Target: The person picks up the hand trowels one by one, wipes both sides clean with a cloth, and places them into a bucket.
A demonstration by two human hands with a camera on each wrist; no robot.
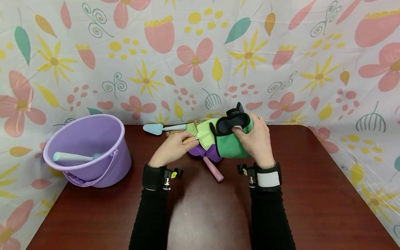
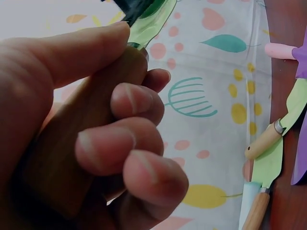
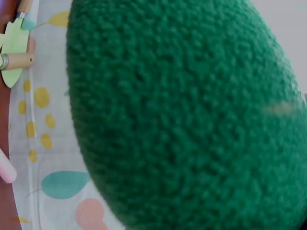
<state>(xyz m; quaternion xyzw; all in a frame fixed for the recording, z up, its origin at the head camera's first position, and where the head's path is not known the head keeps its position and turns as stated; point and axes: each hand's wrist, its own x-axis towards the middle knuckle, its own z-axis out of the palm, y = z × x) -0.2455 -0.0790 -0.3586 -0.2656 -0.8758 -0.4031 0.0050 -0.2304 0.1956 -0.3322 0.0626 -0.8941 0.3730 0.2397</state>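
My left hand grips the wooden handle of a light green garden trowel, its fingers curled round the wood. The blade points right, toward a green fabric bag with black trim and a dark opening. In the left wrist view the blade overlaps the bag's black edge. My right hand holds that bag by its right side, thumb at the opening's rim and fingers behind. Green fuzzy cloth fills most of the right wrist view and hides the right fingers there. Below the bag lies a purple garden tool with a pink handle.
A light blue trowel lies at the table's back edge beside other light green tools with wooden handles. At the left stands a purple bucket holding a pale-handled tool. Patterned cloth hangs behind the brown table.
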